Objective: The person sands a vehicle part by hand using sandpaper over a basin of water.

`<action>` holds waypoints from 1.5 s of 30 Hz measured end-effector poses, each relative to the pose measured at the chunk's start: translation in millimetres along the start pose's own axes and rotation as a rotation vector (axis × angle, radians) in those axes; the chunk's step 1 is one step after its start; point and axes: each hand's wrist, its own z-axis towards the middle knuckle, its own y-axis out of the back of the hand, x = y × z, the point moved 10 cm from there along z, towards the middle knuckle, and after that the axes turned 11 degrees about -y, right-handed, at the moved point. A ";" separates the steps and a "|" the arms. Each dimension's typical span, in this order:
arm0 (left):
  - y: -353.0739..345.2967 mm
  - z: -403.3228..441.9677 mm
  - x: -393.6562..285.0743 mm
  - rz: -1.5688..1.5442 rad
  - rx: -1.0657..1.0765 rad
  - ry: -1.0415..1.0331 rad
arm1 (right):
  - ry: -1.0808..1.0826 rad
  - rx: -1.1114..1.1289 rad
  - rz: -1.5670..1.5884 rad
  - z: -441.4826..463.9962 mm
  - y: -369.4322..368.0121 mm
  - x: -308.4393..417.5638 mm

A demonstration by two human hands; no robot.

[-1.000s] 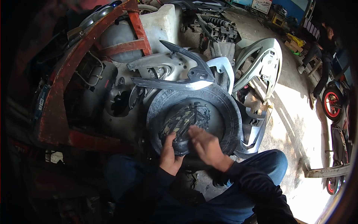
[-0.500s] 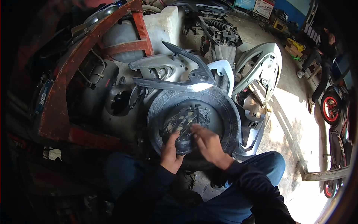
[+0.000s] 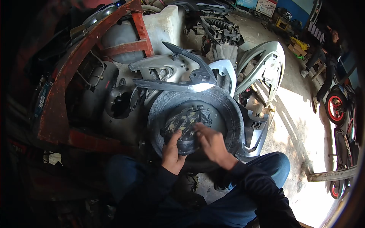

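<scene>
My left hand [image 3: 174, 155] grips the near left side of a dark, rounded plastic motorcycle part [image 3: 186, 123], its thumb on top. Pale patches mottle the part's worn surface, and small tabs stick up along its far edge. On the right side of the part rests my right hand [image 3: 213, 145], its fingers bent and pressed together against the surface. Anything under those fingertips is hidden. Beneath both hands is a wide, round black tub [image 3: 234, 125] that looks like rubber, with greyish liquid inside.
A dark grey U-shaped fairing piece [image 3: 197, 78] lies across the tub's far rim. Beyond it are a silver panel [image 3: 171, 66] and a pale curved panel [image 3: 279, 60]. A rusty red metal frame [image 3: 57, 102] stands left. At right are a seated person [image 3: 329, 49] and a red-rimmed motorcycle wheel [image 3: 336, 107].
The view has shifted slightly. My right hand's fingertips have moved a little over the part's surface, while my left hand keeps its hold.
</scene>
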 end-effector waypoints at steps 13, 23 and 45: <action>-2.1 -3.1 2.5 -0.083 -0.008 0.021 | 0.148 -0.033 -0.072 -23.7 -7.0 30.5; -0.4 -6.2 -2.5 -0.064 -0.031 0.011 | -0.089 -0.009 0.014 8.9 -7.4 -20.1; 15.2 -3.1 2.4 -0.081 -0.056 0.026 | 0.044 -0.010 -0.029 8.2 -2.6 2.6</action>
